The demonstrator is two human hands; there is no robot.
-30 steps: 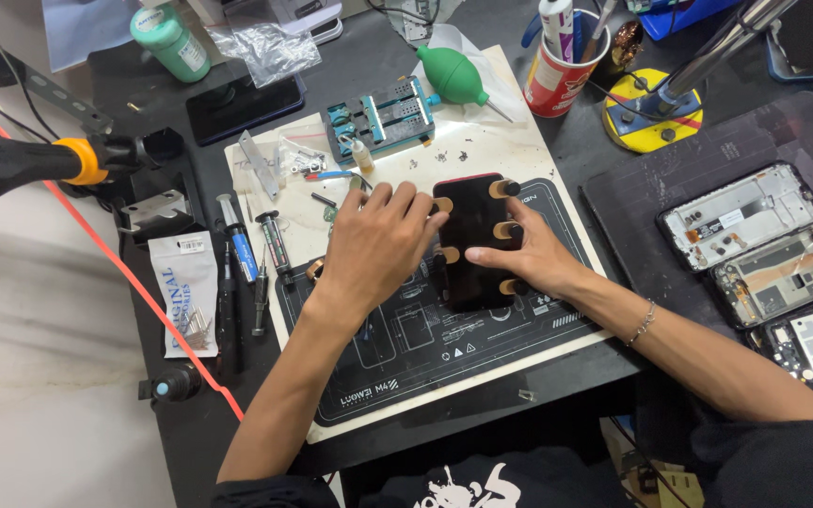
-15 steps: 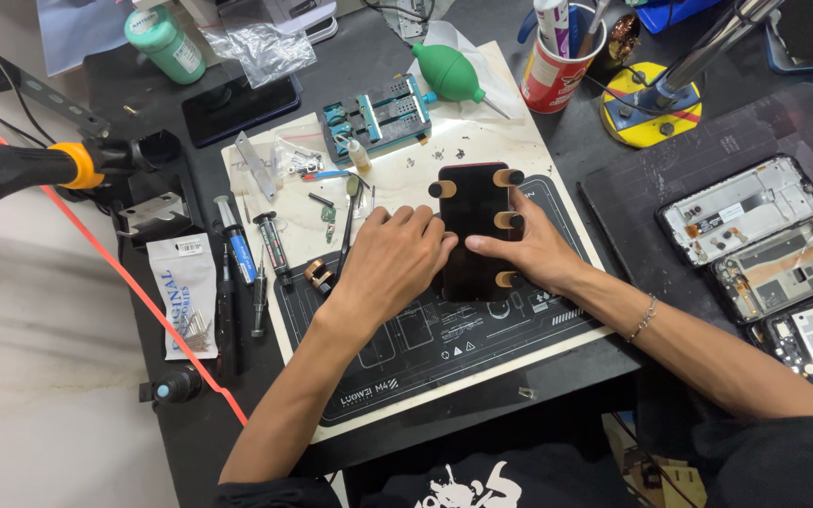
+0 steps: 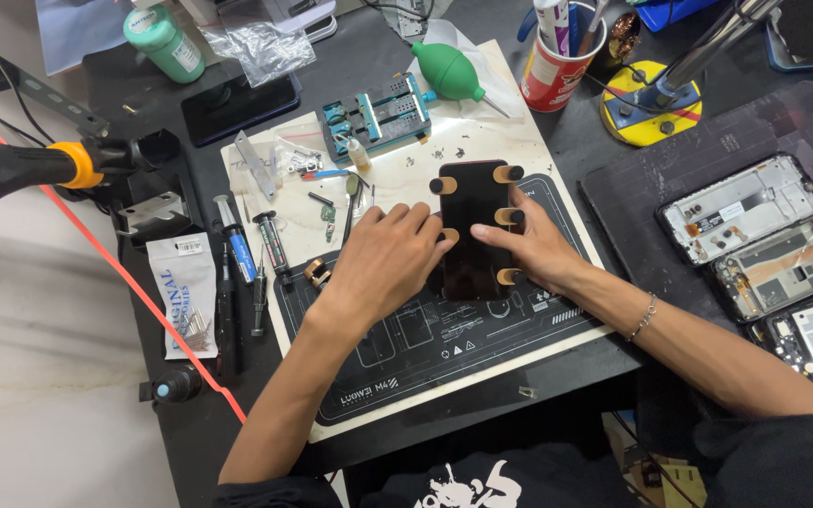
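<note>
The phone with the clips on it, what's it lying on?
The phone lies on a black and white work mat, its printed outlines showing around it. Both hands, left and right, rest on its sides. What lies directly under the phone is hidden.

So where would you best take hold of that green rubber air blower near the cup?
Probably around the fat bulb of the green air blower, coming from above. It lies on its side on the white cloth, the thin nozzle pointing right toward the red cup, so the nozzle end is crowded. The round bulb is the widest, softest part, and its top is clear. Both hands are busy at the phone.
</note>
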